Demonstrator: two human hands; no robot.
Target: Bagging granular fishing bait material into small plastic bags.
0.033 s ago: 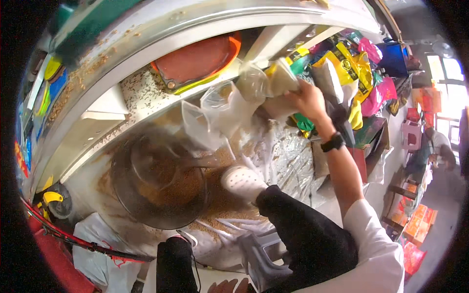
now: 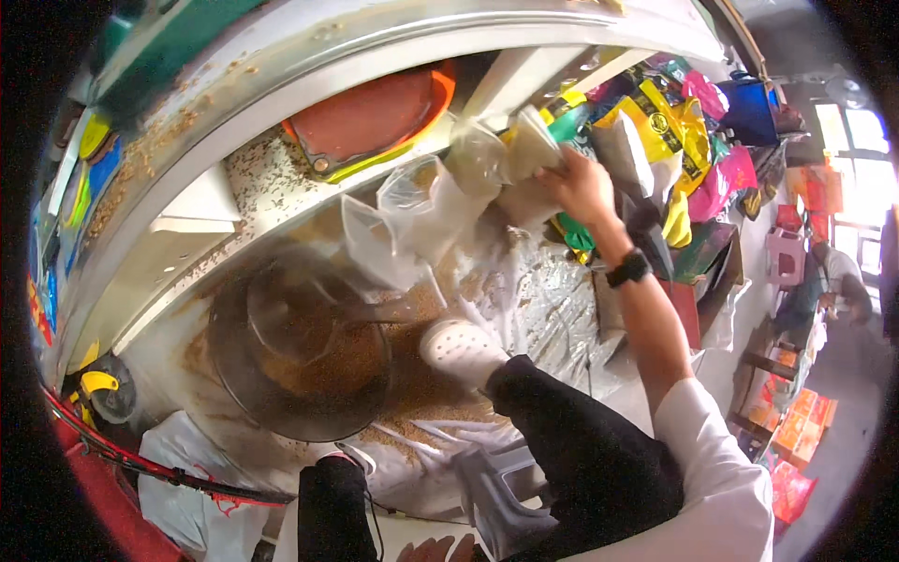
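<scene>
My right hand point(image 2: 582, 190) reaches up and away, wearing a black wristband. Its fingers close on the side of a clear plastic bag point(image 2: 532, 150), the last of a row of open, standing bags. Farther left in that row are another clear bag point(image 2: 410, 199) and one with a pointed rim point(image 2: 370, 234). Brown granules fill part of a big dark round tub point(image 2: 328, 420) on the floor, and a rounded scoop-like vessel with a handle point(image 2: 379, 312) lies in it. Only the fingers of my left hand point(image 2: 437, 550) show at the lower edge, apart and holding nothing visible.
An orange-rimmed tray point(image 2: 370, 122) rests on a granule-strewn shelf. Colourful packets point(image 2: 670, 131) pile up at the right. My white perforated clog point(image 2: 459, 349) stands beside the tub, near a grey plastic stool point(image 2: 492, 487). Another person point(image 2: 838, 281) is far right.
The whole view has shifted slightly to the left. My right hand stays at the same bag, a touch higher in the picture.
</scene>
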